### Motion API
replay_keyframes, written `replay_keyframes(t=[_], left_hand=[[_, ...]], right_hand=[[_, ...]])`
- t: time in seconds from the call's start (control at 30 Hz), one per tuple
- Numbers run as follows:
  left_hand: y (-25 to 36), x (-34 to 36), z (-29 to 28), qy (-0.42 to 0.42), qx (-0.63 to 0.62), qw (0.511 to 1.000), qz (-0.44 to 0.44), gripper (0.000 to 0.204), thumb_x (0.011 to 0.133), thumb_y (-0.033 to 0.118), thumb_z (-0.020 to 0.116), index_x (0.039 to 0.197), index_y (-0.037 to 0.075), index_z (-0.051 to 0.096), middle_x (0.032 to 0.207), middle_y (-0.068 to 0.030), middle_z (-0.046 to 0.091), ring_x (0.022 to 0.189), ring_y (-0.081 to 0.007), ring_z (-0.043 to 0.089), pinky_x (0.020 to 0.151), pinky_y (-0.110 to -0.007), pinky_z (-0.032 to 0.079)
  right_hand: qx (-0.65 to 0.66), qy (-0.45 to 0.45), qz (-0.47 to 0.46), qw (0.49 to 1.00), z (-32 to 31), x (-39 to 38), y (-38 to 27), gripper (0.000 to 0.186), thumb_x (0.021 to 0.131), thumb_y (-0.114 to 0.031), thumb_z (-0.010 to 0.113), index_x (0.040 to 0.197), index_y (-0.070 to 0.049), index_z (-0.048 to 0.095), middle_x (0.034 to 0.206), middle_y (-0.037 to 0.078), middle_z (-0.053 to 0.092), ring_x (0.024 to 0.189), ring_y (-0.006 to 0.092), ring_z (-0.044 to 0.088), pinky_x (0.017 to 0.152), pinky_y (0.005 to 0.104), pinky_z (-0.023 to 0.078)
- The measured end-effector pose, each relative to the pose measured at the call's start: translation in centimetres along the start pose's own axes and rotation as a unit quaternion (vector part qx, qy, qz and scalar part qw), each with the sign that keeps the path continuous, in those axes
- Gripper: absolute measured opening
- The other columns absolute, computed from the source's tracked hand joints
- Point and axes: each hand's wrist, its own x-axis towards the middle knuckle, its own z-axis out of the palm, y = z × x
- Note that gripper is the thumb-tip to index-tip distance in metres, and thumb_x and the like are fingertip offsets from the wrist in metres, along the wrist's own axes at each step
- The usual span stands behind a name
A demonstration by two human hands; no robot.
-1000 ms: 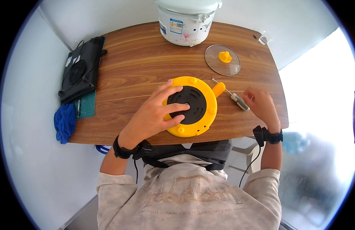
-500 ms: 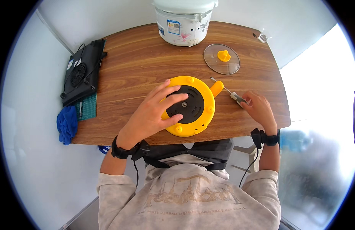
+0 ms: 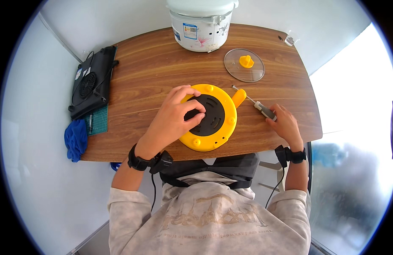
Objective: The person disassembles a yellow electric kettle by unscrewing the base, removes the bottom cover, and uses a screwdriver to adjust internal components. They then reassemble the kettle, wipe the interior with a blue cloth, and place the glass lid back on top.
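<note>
A round yellow pot (image 3: 210,143), turned bottom up, lies near the table's front edge. Small feet dot its rim, a black slotted disc (image 3: 215,121) fills the middle, and a stubby yellow handle (image 3: 239,98) points right. Over the disc, my left hand (image 3: 173,114) is closed, thumb and forefinger pinched together at the centre; whatever they hold is hidden. To the right, a screwdriver (image 3: 263,109) with a grey and white grip lies on the wood. My right hand (image 3: 285,125) rests with fingers spread around the end of that grip, loosely touching it.
Behind the pot lie a glass lid (image 3: 257,72) with a yellow knob and a white rice cooker (image 3: 200,29). At the left edge, a black appliance (image 3: 93,83) with a fan grille sits on a green cutting mat (image 3: 100,123), beside a pen and blue cloth (image 3: 76,139).
My left fingers have drawn from a spread pose into a pinch over the disc's centre, covering the metal fastener there. My right fingers have loosened on the screwdriver, which stays in place.
</note>
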Motion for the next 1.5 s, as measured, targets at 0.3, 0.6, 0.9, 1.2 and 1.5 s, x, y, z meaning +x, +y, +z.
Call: replay_keyframes(t=[0.3, 0.6, 0.9, 1.2, 1.5], left_hand=[[-0.4, -0.1, 0.1, 0.005, -0.004, 1.000, 0.006, 0.009, 0.087, 0.015, 0.077, 0.094, 0.011, 0.077, 0.132, -0.0095, 0.060, 0.135, -0.0307, 0.047, 0.112, -0.042, 0.043], [-0.6, -0.2, 0.0, 0.016, -0.007, 1.000, 0.006, 0.010, 0.086, 0.015, 0.077, 0.094, 0.009, 0.078, 0.131, -0.0084, 0.061, 0.134, -0.0307, 0.049, 0.110, -0.042, 0.042], [-0.4, -0.2, 0.0, 0.023, -0.016, 1.000, 0.000, 0.010, 0.086, 0.016, 0.077, 0.093, 0.009, 0.079, 0.131, -0.0084, 0.061, 0.135, -0.0311, 0.049, 0.112, -0.042, 0.041], [-0.7, -0.3, 0.1, 0.019, -0.032, 0.999, -0.008, 0.010, 0.085, 0.014, 0.077, 0.093, 0.010, 0.079, 0.133, -0.0087, 0.061, 0.136, -0.0314, 0.048, 0.112, -0.043, 0.040], [-0.7, -0.3, 0.0, 0.016, -0.044, 0.999, -0.016, 0.009, 0.084, 0.013, 0.078, 0.093, 0.011, 0.079, 0.132, -0.0074, 0.061, 0.136, -0.0312, 0.048, 0.112, -0.043, 0.040]], right_hand=[[0.103, 0.104, 0.029, 0.989, -3.3, -0.2, -1.8, 0.036, 0.086, -0.018, 0.076, 0.119, -0.005, 0.070, 0.080, 0.014, 0.069, 0.074, 0.0240, 0.070, 0.071, 0.0334, 0.054], [0.368, 0.296, -0.099, 0.876, -10.5, -1.7, -6.9, 0.031, 0.093, -0.009, 0.073, 0.122, 0.001, 0.066, 0.102, 0.008, 0.070, 0.084, 0.0138, 0.067, 0.076, 0.0234, 0.055], [0.395, 0.120, -0.246, 0.877, -12.0, -1.7, -13.1, 0.028, 0.089, -0.009, 0.074, 0.113, 0.001, 0.066, 0.103, 0.008, 0.070, 0.089, 0.0143, 0.070, 0.075, 0.0262, 0.061], [0.365, 0.088, -0.258, 0.890, -10.9, 0.0, -15.8, 0.026, 0.082, -0.003, 0.073, 0.107, -0.002, 0.067, 0.096, 0.009, 0.069, 0.085, 0.0156, 0.071, 0.074, 0.0272, 0.062], [0.323, 0.080, -0.261, 0.906, -11.0, 0.3, -16.4, 0.022, 0.083, -0.006, 0.073, 0.104, -0.003, 0.067, 0.092, 0.009, 0.068, 0.083, 0.0165, 0.071, 0.071, 0.0276, 0.063]])
